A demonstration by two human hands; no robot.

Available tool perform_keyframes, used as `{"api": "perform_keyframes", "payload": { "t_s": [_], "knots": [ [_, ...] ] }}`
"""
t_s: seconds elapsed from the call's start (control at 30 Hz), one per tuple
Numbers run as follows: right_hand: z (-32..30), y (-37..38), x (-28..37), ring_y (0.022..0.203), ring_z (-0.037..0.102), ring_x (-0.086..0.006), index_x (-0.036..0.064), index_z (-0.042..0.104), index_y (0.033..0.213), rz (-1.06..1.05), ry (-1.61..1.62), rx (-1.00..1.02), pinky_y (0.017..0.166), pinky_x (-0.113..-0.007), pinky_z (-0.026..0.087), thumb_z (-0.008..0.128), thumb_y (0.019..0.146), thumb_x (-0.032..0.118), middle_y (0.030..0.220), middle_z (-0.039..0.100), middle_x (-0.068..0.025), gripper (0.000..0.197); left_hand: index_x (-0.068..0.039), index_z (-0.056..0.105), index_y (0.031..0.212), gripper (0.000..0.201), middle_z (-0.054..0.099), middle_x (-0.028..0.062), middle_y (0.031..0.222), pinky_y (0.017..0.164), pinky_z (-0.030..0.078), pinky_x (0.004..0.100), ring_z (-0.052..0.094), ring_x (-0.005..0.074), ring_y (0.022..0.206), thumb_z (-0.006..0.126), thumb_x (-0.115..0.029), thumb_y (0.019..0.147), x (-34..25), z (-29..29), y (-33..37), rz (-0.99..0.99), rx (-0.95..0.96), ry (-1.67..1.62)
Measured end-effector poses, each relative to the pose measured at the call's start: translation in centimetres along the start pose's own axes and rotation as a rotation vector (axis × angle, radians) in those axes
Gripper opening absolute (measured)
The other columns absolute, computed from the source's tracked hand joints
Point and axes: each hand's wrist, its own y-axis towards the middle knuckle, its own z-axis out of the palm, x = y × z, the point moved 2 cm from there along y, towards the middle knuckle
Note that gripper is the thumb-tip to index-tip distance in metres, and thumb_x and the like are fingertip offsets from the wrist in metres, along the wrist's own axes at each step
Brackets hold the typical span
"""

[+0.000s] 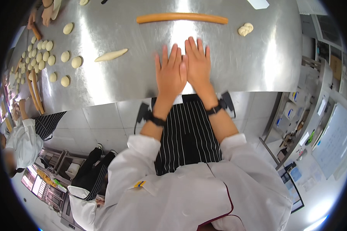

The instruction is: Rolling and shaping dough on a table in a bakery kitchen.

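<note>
My left hand (171, 74) and my right hand (197, 64) lie palm down, side by side, over the steel table (138, 77) near its front edge. Both have their fingers stretched forward, and the thumbs meet in the middle. Whatever may be under the palms is hidden. Beyond the fingertips a long wooden rolling pin (182, 17) lies crosswise. A tapered strip of dough (111, 55) rests to the left of my hands. Farther off on the right sits a knotted piece of dough (245, 29).
Round dough balls (76, 62) spread over the table's left side, with more rolling pins (35, 91) among them. A co-worker's hands (47, 14) reach in at the far left; another person in white (25, 140) stands at the left. A white scraper-like piece (258, 4) lies at the far edge.
</note>
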Motion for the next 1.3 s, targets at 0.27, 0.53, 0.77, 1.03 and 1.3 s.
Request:
{"api": "perform_keyframes", "payload": {
  "t_s": [0.27, 0.53, 0.77, 1.03, 1.3],
  "knots": [
    [0.2, 3.9, 0.1, 0.157, 0.044, -0.0439, 0.0022, 0.056, 0.159, 0.010, -0.075, -0.090, 0.130, -0.068, 0.025, 0.053, 0.109, 0.024, 0.167, 0.054, -0.0169, 0.055, -0.008, 0.051, 0.166, 0.058, 0.046, 0.0054, 0.175, 0.133, 0.014, 0.0668, 0.031, 0.0422, 0.165, 0.034, -0.033, 0.116, 0.1, -0.1, 3.2, -0.148, -0.100, 0.166],
    [0.4, -3.0, -0.2, 0.157, 0.044, -0.0446, 0.0012, 0.056, 0.160, 0.043, -0.056, -0.021, 0.129, -0.070, 0.023, 0.049, 0.110, 0.029, 0.168, 0.053, -0.0180, 0.057, -0.011, 0.053, 0.165, 0.056, 0.047, 0.0050, 0.174, 0.131, 0.019, 0.0704, 0.035, 0.0403, 0.164, 0.038, -0.031, 0.114, 0.8, 0.8, -0.3, -0.065, -0.059, 0.149],
    [-1.0, -5.5, -0.7, 0.158, 0.043, -0.0448, 0.0008, 0.055, 0.159, 0.070, -0.003, -0.020, 0.128, -0.071, 0.024, 0.051, 0.110, 0.027, 0.168, 0.053, -0.0179, 0.056, -0.010, 0.056, 0.162, 0.056, 0.047, 0.0038, 0.174, 0.131, 0.020, 0.0686, 0.035, 0.0407, 0.164, 0.043, -0.027, 0.111, 0.7, 0.1, -3.0, 0.004, -0.036, 0.094],
    [-1.1, 2.6, -2.6, 0.159, 0.042, -0.0458, 0.0010, 0.059, 0.157, 0.059, -0.022, -0.106, 0.129, -0.072, 0.021, 0.052, 0.110, 0.028, 0.167, 0.054, -0.0185, 0.055, -0.008, 0.057, 0.162, 0.054, 0.051, 0.0037, 0.172, 0.131, 0.019, 0.0700, 0.036, 0.0399, 0.164, 0.043, -0.024, 0.112, 1.5, -1.2, 4.7, 0.090, -0.067, 0.185],
    [-0.1, 0.6, 0.5, 0.160, 0.041, -0.0447, -0.0033, 0.059, 0.155, -0.110, 0.102, -0.027, 0.130, -0.066, 0.027, 0.051, 0.110, 0.030, 0.168, 0.052, -0.0184, 0.057, -0.005, 0.060, 0.158, 0.053, 0.056, 0.0149, 0.167, 0.133, 0.021, 0.0610, 0.039, 0.0389, 0.163, 0.045, -0.026, 0.112, 1.3, -0.4, 2.5, 0.053, -0.100, -0.267]
  ]
}}
